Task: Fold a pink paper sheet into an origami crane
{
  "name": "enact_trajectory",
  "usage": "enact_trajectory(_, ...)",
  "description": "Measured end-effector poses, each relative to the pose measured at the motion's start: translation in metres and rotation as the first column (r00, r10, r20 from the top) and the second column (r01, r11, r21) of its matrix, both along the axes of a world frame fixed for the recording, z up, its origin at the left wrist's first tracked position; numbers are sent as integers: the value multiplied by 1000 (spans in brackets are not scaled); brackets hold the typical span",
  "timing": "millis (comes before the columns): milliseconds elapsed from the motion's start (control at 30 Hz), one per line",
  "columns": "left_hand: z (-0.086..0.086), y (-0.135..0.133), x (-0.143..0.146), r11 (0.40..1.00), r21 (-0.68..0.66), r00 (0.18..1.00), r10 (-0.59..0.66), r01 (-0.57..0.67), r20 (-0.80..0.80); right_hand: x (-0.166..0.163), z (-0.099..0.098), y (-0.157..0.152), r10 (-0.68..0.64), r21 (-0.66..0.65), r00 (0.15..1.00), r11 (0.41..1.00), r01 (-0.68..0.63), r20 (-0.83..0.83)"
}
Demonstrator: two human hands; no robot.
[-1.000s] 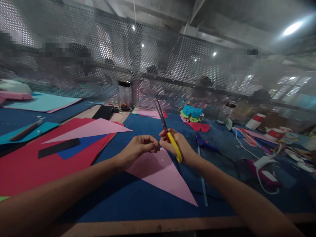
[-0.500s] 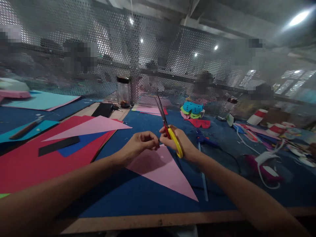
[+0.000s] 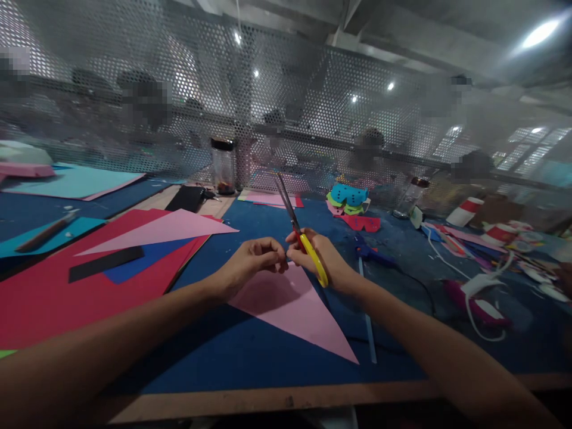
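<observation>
My right hand grips a pair of scissors with yellow and red handles, its closed blades pointing up and away to the left. My left hand is curled in a pinch right beside it, fingertips almost touching the right fingers; what it pinches is too small to make out. Both hands hover just above the top corner of a pink paper triangle that lies flat on the blue mat.
To the left lies a stack of red, blue, black and pink sheets. A jar and black pouch stand by the perforated metal screen. A blue glue gun, cables and paper cups clutter the right. Coloured foam cut-outs lie behind.
The scissors and both hands have risen a little and tilted slightly left; the hands stay together above the triangle's tip. The view shifted slightly.
</observation>
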State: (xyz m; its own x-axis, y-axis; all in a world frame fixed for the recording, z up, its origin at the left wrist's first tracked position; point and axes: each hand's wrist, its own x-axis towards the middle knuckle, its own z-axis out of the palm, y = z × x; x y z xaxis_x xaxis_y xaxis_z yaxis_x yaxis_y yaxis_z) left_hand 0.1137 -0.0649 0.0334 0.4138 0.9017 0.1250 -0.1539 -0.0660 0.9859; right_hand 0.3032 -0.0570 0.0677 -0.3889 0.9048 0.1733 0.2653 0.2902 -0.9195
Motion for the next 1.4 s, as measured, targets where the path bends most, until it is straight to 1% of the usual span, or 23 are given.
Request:
enact_trajectory(100,3,1,0,999,-8,998,54,-54,-26,1,2,-1,-2,18,1000,1000,1,30)
enact_trajectory(167,4,5,-2,994,0,992,112,-112,-64,5,5,0,-17,51,998,999,14,57)
enact_trajectory(233,5,12,-6,980,37,972,198,-194,-130,11,7,6,-53,103,995,994,44,90)
enact_trajectory(300,5,20,-12,953,116,929,300,-280,-217,20,6,17,-98,154,988,985,79,119)
enact_trajectory(367,4,28,-19,914,227,859,396,-336,-324,31,3,32,-133,198,981,975,103,140)
enact_trajectory(433,4,35,-26,866,352,751,488,-355,-444,43,-2,49,-190,240,964,960,142,189)
enact_trajectory(500,5,38,-31,822,454,636,559,-344,-531,55,-8,65,-262,271,929,943,190,260)
enact_trajectory(567,6,40,-35,793,516,538,603,-324,-589,66,-11,79,-300,281,896,936,211,327)
enact_trajectory(667,6,42,-37,770,567,428,635,-292,-643,78,-10,95,-323,273,847,936,220,422)
enact_trajectory(733,4,43,-37,764,586,383,644,-270,-663,83,-6,104,-340,267,784,936,229,520)
enact_trajectory(767,3,43,-37,763,593,367,645,-258,-670,84,-3,108,-353,277,731,933,230,584)
enact_trajectory(800,2,44,-37,762,599,356,646,-246,-675,84,0,112,-365,294,660,930,221,657)
enact_trajectory(867,0,46,-38,749,627,357,657,-213,-664,83,6,122,-370,315,485,929,195,792)
enact_trajectory(900,-2,47,-39,738,646,364,666,-196,-651,82,9,127,-357,306,416,934,187,836)
enact_trajectory(933,-3,48,-40,725,664,370,677,-183,-637,80,10,133,-340,290,387,939,184,857)
enact_trajectory(1000,-4,50,-42,702,689,388,694,-180,-606,78,12,144,-323,270,359,944,189,876)
enact_trajectory(1100,-6,52,-45,694,684,408,704,-225,-581,74,11,160,-311,253,321,944,210,894)
enact_trajectory(1200,-7,51,-48,715,630,442,692,-305,-571,72,8,173,-306,247,287,943,225,908)
enact_trajectory(1267,-6,51,-49,734,578,481,674,-357,-560,70,5,181,-303,245,274,943,225,913)
enact_trajectory(1400,-1,48,-49,767,490,562,639,-415,-525,69,-4,192,-300,246,248,943,226,921)
